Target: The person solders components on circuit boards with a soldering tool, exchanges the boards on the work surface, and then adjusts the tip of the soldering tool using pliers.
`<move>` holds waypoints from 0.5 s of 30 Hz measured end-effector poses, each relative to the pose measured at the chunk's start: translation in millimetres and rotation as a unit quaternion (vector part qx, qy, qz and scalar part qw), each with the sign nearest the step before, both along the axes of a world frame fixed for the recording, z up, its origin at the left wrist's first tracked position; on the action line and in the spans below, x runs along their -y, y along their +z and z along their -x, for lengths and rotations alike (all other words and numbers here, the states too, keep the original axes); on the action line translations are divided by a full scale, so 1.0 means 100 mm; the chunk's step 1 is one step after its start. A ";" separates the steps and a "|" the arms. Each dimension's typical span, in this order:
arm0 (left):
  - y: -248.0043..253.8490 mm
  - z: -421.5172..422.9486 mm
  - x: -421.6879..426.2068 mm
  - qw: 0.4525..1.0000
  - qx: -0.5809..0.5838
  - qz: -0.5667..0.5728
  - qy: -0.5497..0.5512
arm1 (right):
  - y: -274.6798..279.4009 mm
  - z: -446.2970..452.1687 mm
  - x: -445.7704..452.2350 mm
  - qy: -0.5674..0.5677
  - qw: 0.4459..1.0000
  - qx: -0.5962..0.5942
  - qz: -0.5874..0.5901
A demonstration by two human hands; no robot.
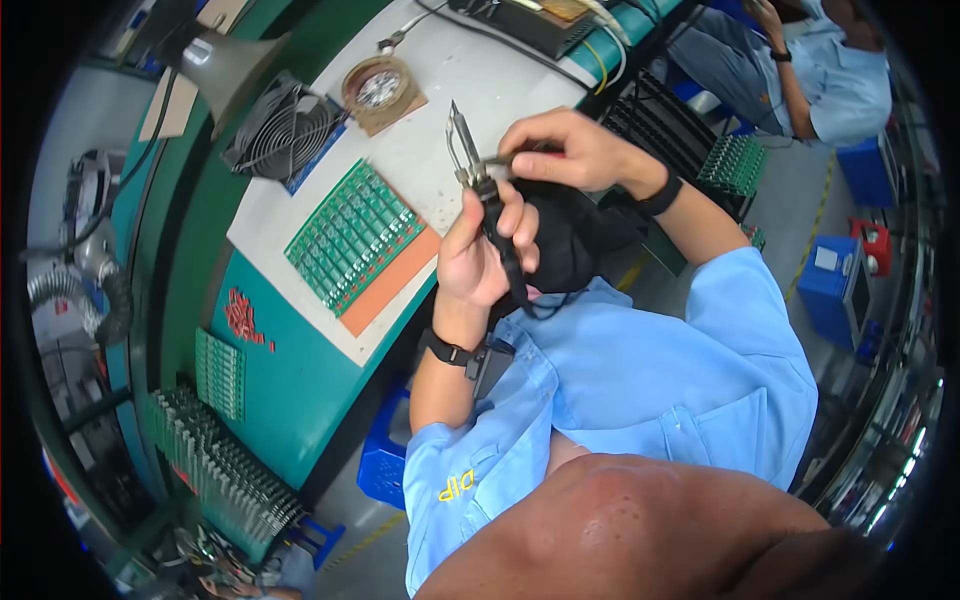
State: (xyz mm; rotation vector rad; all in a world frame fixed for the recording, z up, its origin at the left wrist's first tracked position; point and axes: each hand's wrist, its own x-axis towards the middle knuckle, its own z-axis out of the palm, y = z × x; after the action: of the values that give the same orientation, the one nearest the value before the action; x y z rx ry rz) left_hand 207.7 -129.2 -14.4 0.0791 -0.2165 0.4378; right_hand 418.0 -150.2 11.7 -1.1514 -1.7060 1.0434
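My left hand (480,245) is closed around the black handle of a soldering iron (463,140), its metal tip pointing up and away from me. A thin bent metal guide runs beside the tip. At the iron's metal collar, my right hand (565,148) pinches a small piece with thumb and forefinger; what it is exactly I cannot make out. Left of the hands, a green circuit board panel (352,235) with rows of parts lies on an orange-brown sheet (385,285). Black cloth or a dark item (560,235) shows behind my hands.
Beyond the panel stand a round tip-cleaner holder (380,88) and a fan (285,130). Red small parts (240,315), another board (220,373) and a rack of boards (225,465) sit at the left. A co-worker (820,70) is seated at upper right.
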 end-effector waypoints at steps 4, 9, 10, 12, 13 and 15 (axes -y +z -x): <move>0.10 0.09 -0.08 0.872 -0.411 -0.176 0.200 | 0.31 -0.01 0.07 -0.091 0.983 0.142 -0.069; 0.06 0.00 0.00 0.776 -0.472 -0.284 0.308 | 0.52 0.08 0.15 -0.090 0.959 0.248 -0.104; 0.03 -0.01 0.02 0.757 -0.477 -0.307 0.324 | 0.54 0.10 0.15 -0.087 0.955 0.264 -0.104; 0.02 -0.02 0.04 0.736 -0.483 -0.328 0.341 | 0.55 0.13 0.15 -0.081 0.951 0.280 -0.104; 0.02 -0.02 0.04 0.702 -0.507 -0.364 0.343 | 0.56 0.14 0.14 -0.081 0.951 0.281 -0.097; 0.01 0.00 0.05 0.627 -0.552 -0.433 0.340 | 0.57 0.16 0.14 -0.083 0.952 0.282 -0.084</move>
State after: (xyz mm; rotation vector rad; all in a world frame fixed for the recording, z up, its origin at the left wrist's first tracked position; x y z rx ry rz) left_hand 207.6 -134.1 -12.9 1.4050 0.9065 0.9312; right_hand 401.6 -163.9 68.3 -1.5463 -2.0367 0.4715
